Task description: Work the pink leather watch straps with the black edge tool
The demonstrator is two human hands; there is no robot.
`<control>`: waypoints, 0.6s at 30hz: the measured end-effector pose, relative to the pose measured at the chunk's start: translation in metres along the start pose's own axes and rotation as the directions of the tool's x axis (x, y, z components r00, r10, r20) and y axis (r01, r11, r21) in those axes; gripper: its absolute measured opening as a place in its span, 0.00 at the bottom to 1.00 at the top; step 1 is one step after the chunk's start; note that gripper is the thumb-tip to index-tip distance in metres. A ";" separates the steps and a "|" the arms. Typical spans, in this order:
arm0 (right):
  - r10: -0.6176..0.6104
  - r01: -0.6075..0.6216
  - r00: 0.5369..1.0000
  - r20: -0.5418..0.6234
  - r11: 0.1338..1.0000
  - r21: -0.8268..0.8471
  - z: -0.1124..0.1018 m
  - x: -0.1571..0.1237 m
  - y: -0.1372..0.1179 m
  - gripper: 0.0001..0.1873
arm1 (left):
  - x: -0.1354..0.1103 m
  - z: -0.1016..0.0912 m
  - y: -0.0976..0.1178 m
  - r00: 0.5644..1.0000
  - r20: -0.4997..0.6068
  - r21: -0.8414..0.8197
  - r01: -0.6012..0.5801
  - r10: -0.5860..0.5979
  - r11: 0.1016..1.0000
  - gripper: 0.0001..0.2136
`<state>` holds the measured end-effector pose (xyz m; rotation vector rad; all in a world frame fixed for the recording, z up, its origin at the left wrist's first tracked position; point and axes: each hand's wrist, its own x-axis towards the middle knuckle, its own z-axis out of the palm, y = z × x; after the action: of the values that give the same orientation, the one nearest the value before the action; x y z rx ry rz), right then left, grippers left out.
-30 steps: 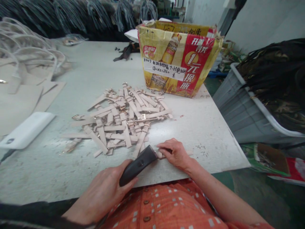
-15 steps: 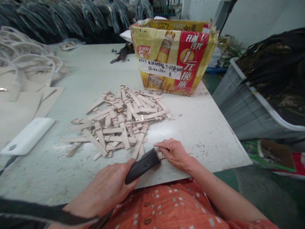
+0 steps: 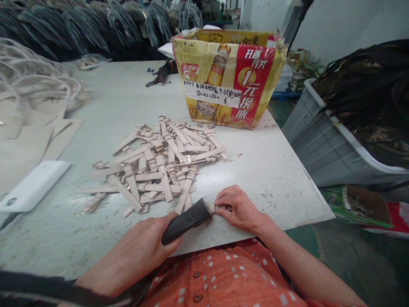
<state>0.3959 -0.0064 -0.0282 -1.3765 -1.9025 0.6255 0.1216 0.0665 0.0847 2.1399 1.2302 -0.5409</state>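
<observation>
My left hand [image 3: 153, 241] is closed around a smooth black handle-like piece [image 3: 188, 219]; its exact kind is unclear. The piece slants up to the right just above the table's front edge. At its far end, a short beige strap [image 3: 212, 208] spans the small gap to my right hand [image 3: 238, 211]. Thumb and fingers of that hand pinch the strap and cover most of it. Beyond both hands lies a loose pile of beige buckle straps [image 3: 162, 166] with small gold-coloured buckles.
A yellow and red carton [image 3: 230, 81] stands behind the pile. On the left are a white device [image 3: 35, 185] with a cable and beige bag pieces [image 3: 28, 140]. A grey bin [image 3: 348, 145] of dark items stands right of the table [image 3: 255, 170]. A black strap [image 3: 47, 288] crosses the lower left.
My right hand has shifted slightly right, its fingers now curled closer together at the strap. The black piece stays in my left hand. The whole view has shifted a little.
</observation>
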 end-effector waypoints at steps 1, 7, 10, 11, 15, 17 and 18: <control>-0.004 0.004 1.000 -0.005 1.000 -0.004 0.002 0.000 0.001 0.05 | 0.000 0.000 0.001 1.000 -0.002 0.002 0.003 -0.003 1.000 0.16; -0.016 0.014 1.000 -0.027 0.998 -0.067 0.006 -0.001 0.004 0.07 | 0.000 0.005 0.002 1.000 -0.021 -0.004 0.004 -0.004 1.000 0.16; -0.011 0.009 1.000 -0.022 0.996 -0.093 0.006 0.001 0.002 0.08 | 0.000 0.006 -0.002 1.000 0.000 -0.036 0.013 -0.013 0.999 0.19; -0.003 0.001 1.000 -0.017 0.996 -0.095 0.005 0.001 0.001 0.08 | 0.000 0.006 -0.003 1.000 0.003 -0.039 0.014 -0.014 0.999 0.19; 0.015 -0.014 1.000 0.012 0.997 -0.079 0.000 -0.001 -0.003 0.08 | 0.002 0.004 -0.007 1.000 -0.009 -0.047 -0.009 0.008 0.999 0.16; -0.009 0.011 1.000 0.024 0.998 -0.061 -0.003 -0.003 -0.005 0.06 | 0.003 0.004 -0.008 1.000 -0.018 -0.037 -0.013 0.012 0.999 0.15; -0.027 0.028 0.999 0.022 0.998 -0.055 -0.004 -0.004 -0.006 0.05 | 0.002 0.004 -0.007 1.000 -0.021 -0.028 -0.014 0.013 1.000 0.15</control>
<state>0.3958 -0.0119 -0.0222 -1.3808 -1.9654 0.5807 0.1165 0.0684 0.0784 2.1336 1.2269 -0.4935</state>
